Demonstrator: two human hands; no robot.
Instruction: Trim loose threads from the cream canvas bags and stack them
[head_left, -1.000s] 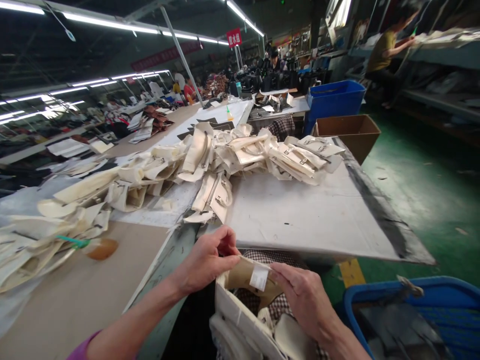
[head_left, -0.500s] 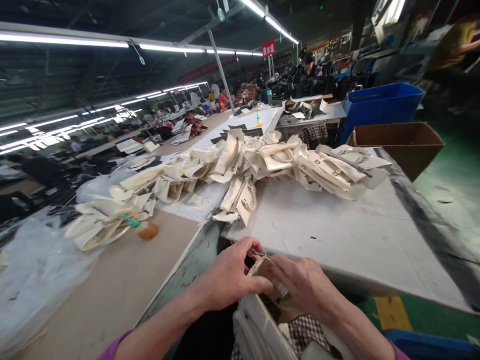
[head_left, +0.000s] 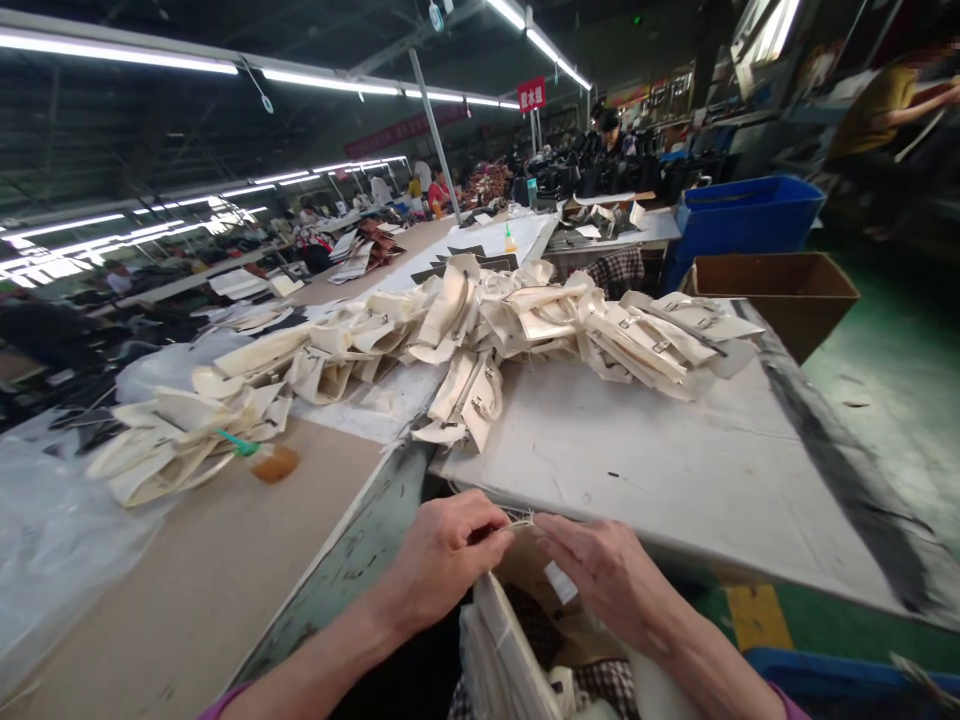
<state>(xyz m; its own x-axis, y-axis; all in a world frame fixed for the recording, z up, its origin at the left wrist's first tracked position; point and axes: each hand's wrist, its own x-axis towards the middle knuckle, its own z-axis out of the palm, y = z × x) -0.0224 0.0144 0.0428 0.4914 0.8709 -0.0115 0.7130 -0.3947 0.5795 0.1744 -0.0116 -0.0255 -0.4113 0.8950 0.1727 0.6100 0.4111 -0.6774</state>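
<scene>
My left hand (head_left: 450, 555) pinches the top edge of a cream bag (head_left: 525, 560) between thumb and fingers. On the other side of that edge, my right hand (head_left: 611, 570) has its fingers pressed together on the rim, close to my left fingertips. Loose thread ends stick up between the two hands. A small white label (head_left: 561, 582) shows on the bag's inside wall. Below my hands, folded cream layers (head_left: 506, 650) and brown-and-white checked cloth (head_left: 607, 685) lie at my lap. The bag's lower part is hidden.
A heap of cream bag pieces (head_left: 540, 310) spans the grey worktable (head_left: 637, 450). At left lie a glue bottle (head_left: 271, 462) with a green nozzle and clear plastic sheeting (head_left: 60, 560). A blue bin (head_left: 750, 215) and cardboard box (head_left: 772, 290) stand beyond. Another person (head_left: 877, 130) is at far right.
My left hand has lowered its raised fingers and closed its thumb onto the bag's edge. My right hand stays at the rim. The view has shifted slightly right.
</scene>
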